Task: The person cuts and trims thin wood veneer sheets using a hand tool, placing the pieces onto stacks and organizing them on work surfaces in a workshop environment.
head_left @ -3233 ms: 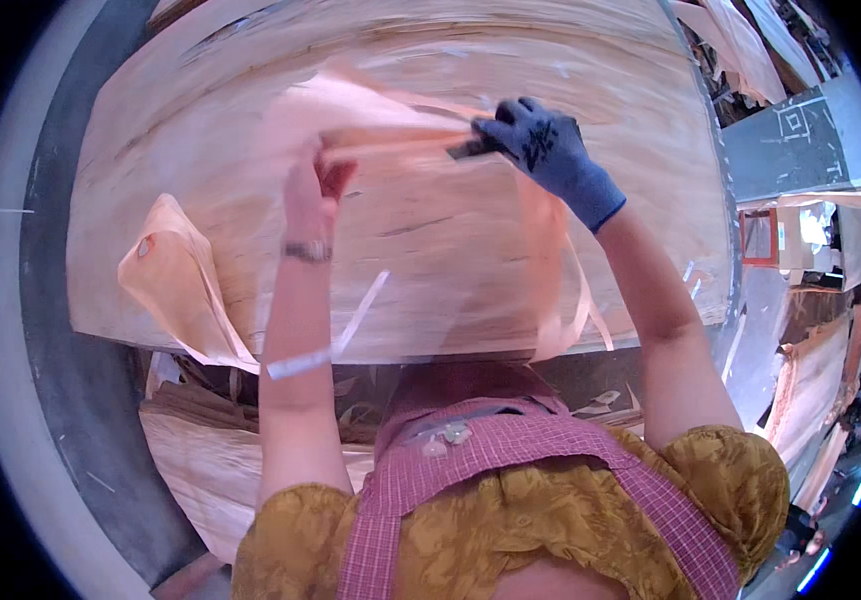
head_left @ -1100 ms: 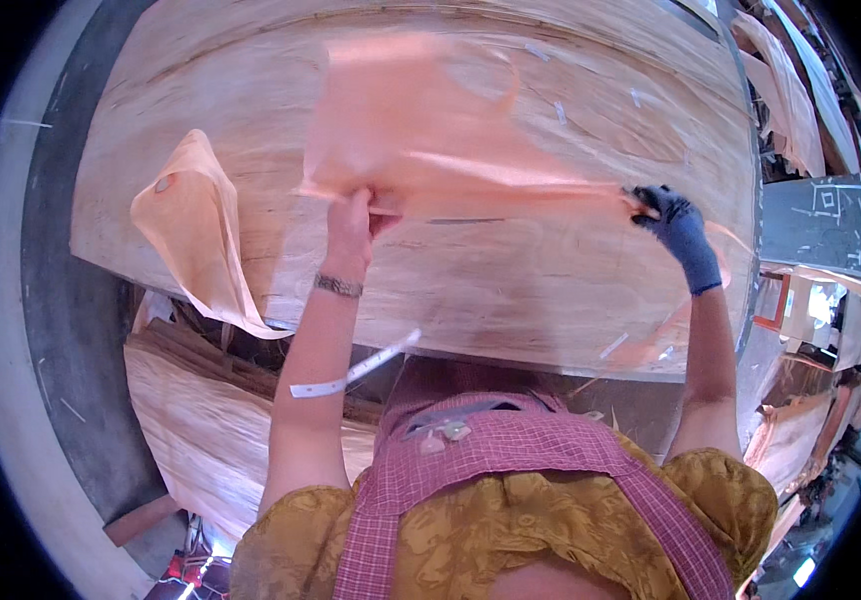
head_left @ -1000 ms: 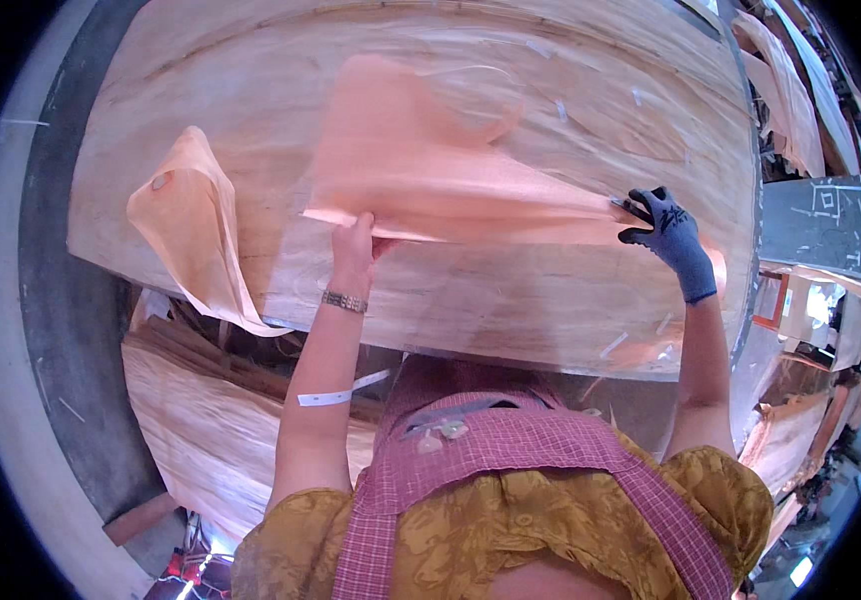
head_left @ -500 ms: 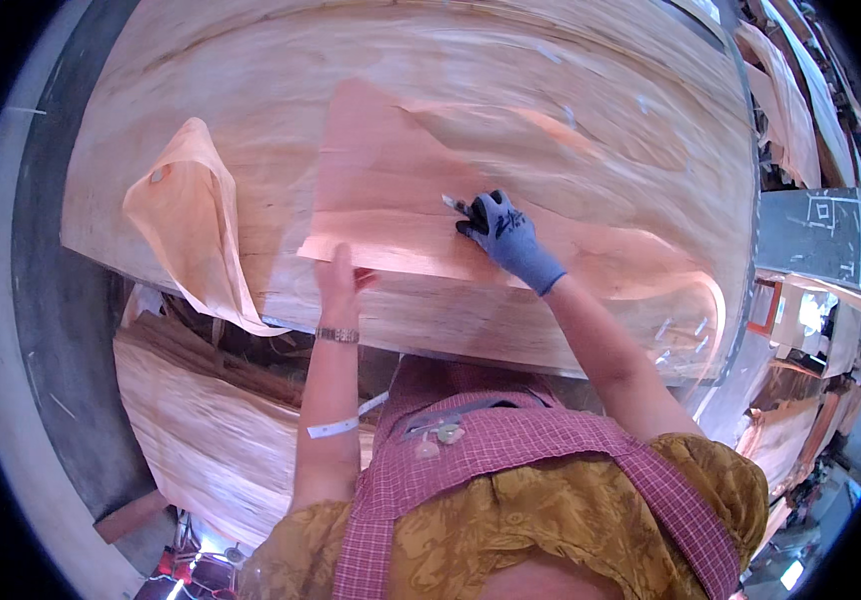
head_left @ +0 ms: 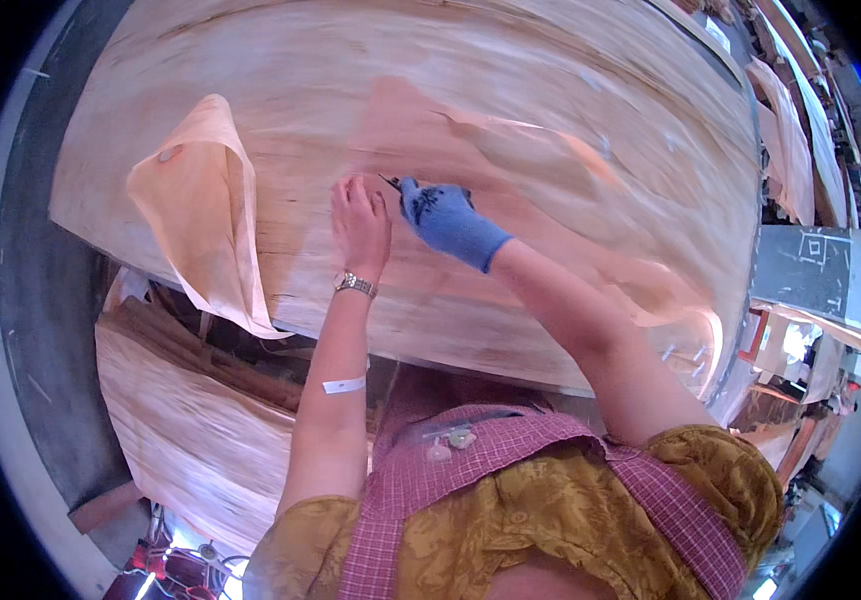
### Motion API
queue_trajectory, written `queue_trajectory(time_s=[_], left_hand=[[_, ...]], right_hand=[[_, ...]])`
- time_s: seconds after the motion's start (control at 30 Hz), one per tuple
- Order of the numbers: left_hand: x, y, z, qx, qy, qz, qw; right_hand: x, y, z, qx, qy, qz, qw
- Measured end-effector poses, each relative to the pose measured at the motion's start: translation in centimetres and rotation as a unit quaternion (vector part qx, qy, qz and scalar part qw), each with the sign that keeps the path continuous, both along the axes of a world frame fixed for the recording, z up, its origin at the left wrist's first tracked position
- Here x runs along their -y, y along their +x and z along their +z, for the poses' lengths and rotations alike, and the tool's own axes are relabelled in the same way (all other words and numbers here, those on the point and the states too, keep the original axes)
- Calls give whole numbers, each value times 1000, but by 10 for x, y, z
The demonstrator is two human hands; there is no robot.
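A thin reddish wood veneer piece (head_left: pixel 411 125) lies on a broad, pale veneer sheet (head_left: pixel 281 70) in front of me. My bare left hand (head_left: pixel 361 222) rests flat by the left side of the reddish piece, fingers stretched away from me. Just right of it, my right hand (head_left: pixel 451 222), in a blue and black glove, grips a utility knife (head_left: pixel 390 182). Its tip points left toward my left fingers, at the veneer surface; whether it touches is hard to tell. The gloved fingers hide most of the handle.
A curled, pale veneer offcut (head_left: pixel 201 205) lies at the left, its tail over the table's near edge. Another veneer stack (head_left: pixel 201 425) sits lower left. A dark grey beam (head_left: pixel 811 270) stands at the right, with more veneer sheets (head_left: pixel 791 140) beyond.
My left hand has moved from the veneer's near edge farther onto the surface. My right hand has shifted left with the knife, close to the left fingers. The raised near edge now lies flatter.
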State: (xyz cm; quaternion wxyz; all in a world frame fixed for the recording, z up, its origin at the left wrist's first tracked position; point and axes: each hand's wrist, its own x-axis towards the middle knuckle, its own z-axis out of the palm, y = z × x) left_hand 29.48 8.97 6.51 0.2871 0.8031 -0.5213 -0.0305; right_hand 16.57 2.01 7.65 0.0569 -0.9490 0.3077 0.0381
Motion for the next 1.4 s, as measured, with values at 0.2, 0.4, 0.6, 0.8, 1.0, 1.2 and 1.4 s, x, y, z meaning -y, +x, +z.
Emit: queue_trajectory(time_s=[0.2,0.4,0.6,0.8,1.0,1.2,1.4], left_hand=[[16,23,-18,6,-17,34,999],[16,14,-31,107,13,37,994],[23,-8,-19,124,7,51,991],[26,-11,-11,77,85,96,989],[24,-11,-15,68,101,112,986],[21,-14,-9,-11,101,116,988],[32,-15,7,63,43,74,994]], right_hand=[[11,48,-5,22,-12,-1,1000],[0,-8,-20,24,-2,31,999],[-36,-100,-18,-48,-24,1,999],[-29,-200,-9,-78,46,25,996],[20,-331,21,-132,-18,108,985],[36,-262,37,62,21,72,995],[76,-19,9,81,-4,134,988]])
